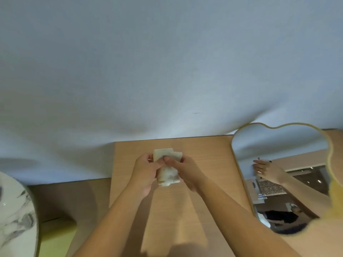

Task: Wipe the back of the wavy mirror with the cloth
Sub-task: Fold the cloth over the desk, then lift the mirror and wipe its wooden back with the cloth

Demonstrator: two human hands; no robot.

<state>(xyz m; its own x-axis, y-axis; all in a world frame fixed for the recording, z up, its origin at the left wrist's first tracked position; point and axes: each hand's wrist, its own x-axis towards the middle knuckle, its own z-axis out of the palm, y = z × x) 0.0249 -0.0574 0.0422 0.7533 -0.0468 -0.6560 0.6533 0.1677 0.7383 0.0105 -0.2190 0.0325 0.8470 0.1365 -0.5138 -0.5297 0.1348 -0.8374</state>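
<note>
A folded whitish cloth is held between both hands over the middle of the wooden table. My left hand grips its left side and my right hand grips its right side, thumb on top. The wavy mirror with a thin gold rim lies at the right of the table, glass side up, reflecting the wall, a hand and the room. Its back is hidden. Neither hand touches the mirror.
A white wall rises right behind the table's far edge. A round marble-patterned top sits at the lower left, with a yellow-green surface beside it. Bare wood lies between the cloth and the mirror.
</note>
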